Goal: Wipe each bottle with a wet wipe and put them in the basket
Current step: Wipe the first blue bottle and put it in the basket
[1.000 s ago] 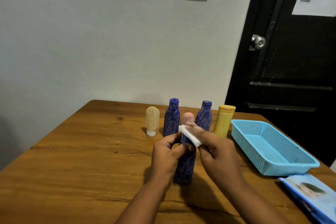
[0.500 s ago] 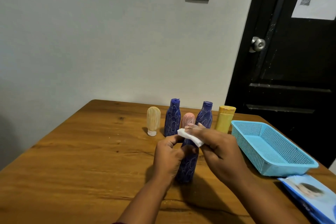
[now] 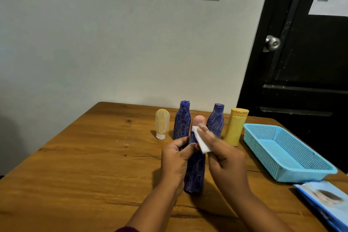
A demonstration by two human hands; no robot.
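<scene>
Blue bottle [image 3: 194, 171], lower middle of the frame, stands upright on the desk [image 3: 94, 165], and the left hand [image 3: 175, 158] is curled round its upper body. The right hand [image 3: 226, 158] pinches a folded wet wipe [image 3: 201, 142] against the neck, so the wiping looks under way. Next, I'd judge, comes a lift right into the blue basket [image 3: 301, 176], with no bottle in it yet. A row of five bottles [image 3: 182, 120] waits behind. No brand is readable on them, nor on the wipe pack [image 3: 325, 199] at lower right.

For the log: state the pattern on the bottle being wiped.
The bottle is dark blue with thin pale scribbled lines; head view.
</scene>
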